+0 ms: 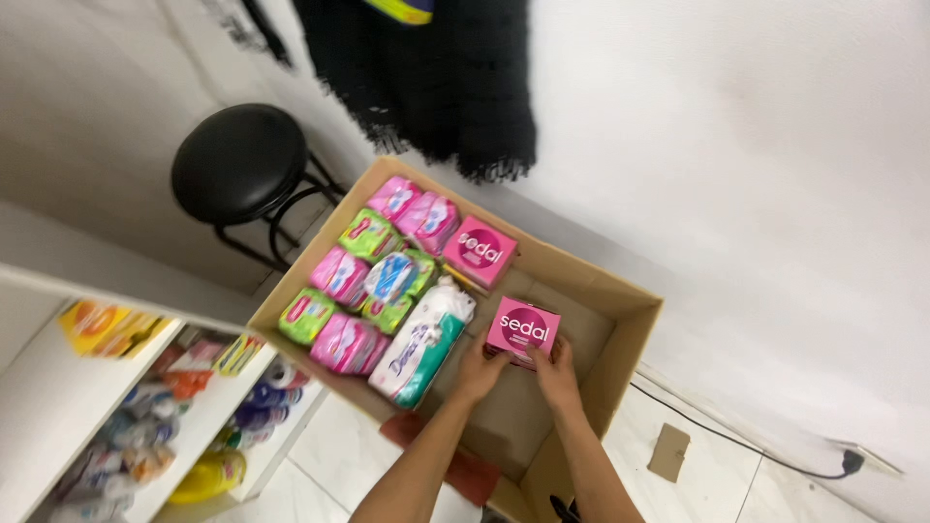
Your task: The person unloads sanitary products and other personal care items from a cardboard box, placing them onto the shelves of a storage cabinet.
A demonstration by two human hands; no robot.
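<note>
- Head view: the left hand [481, 371] and right hand [556, 373] are both clamped on a pink box [523, 330], held low over the bare part of a cardboard carton [620, 334].
- Risk, as a judgement: the box could tip or slip against the white pack [422, 346] beside it, knocking the pink and green packets [363, 281] askew.
- Surroundings: tiled floor [736, 484], white wall, black stool [239, 163], stocked shelf [174, 426], and a wall cable [775, 453].

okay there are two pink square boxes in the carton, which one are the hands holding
The nearer pink box, over the bare part of the cardboard carton, gripped between both hands. The other pink box lies untouched farther back beside the pink packets.
</note>
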